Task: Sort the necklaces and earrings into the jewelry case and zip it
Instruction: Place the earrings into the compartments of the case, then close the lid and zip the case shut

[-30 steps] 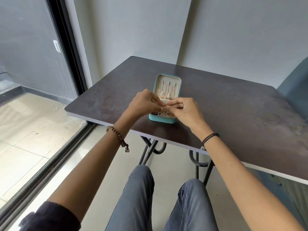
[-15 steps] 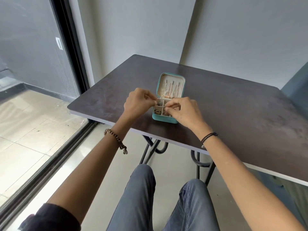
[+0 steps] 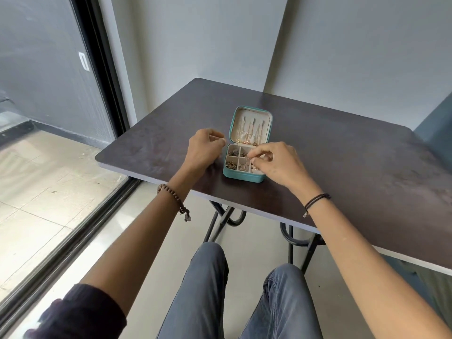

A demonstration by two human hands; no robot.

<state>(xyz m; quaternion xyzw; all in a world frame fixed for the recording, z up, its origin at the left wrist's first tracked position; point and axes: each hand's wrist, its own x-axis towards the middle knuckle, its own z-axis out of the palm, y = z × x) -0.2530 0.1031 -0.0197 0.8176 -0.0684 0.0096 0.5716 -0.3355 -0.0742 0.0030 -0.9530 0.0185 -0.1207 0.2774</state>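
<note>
A small teal jewelry case point(image 3: 244, 177) lies open near the front edge of the dark table point(image 3: 342, 155). Its raised lid point(image 3: 250, 113) holds several thin necklaces point(image 3: 249, 130) hanging in a row. The divided tray below holds small earrings point(image 3: 233, 165) in its compartments. My right hand point(image 3: 276, 163) reaches over the tray's right side, thumb and forefinger pinching a small earring point(image 3: 250, 157). My left hand point(image 3: 204, 149) sits just left of the case with its fingers curled, apart from the case, and nothing shows in it.
The table's front edge runs just under my wrists, with my knees point(image 3: 244, 289) below it. A glass door with a black frame point(image 3: 102, 94) stands to the left. Grey walls close the back, and a blue-grey panel point(image 3: 437, 133) rises at the far right.
Both hands were pinched together over the tray. My left hand has drawn away to the left of the case, while my right hand stays over the right compartments.
</note>
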